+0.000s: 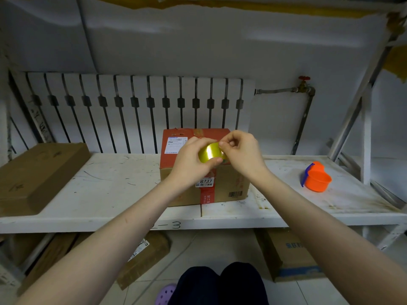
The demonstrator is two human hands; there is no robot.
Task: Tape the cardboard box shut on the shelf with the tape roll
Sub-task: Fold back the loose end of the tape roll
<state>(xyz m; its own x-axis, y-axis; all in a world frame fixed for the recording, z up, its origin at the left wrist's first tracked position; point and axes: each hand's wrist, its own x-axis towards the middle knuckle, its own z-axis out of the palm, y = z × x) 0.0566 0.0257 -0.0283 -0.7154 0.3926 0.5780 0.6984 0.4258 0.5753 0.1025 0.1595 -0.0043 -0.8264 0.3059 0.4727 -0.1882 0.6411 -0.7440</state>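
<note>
A cardboard box with a red top, white labels and a red strip down its front stands in the middle of the white shelf. Just above the box, my left hand grips a shiny yellowish tape roll from the left. My right hand pinches at the roll's upper right edge with thumb and forefinger, where the tape end seems to be. My hands hide much of the box top, so the flaps cannot be judged.
A flat brown carton lies at the shelf's left end. An orange tape dispenser with a blue handle sits on the right. A white radiator stands behind; more boxes rest on the floor below.
</note>
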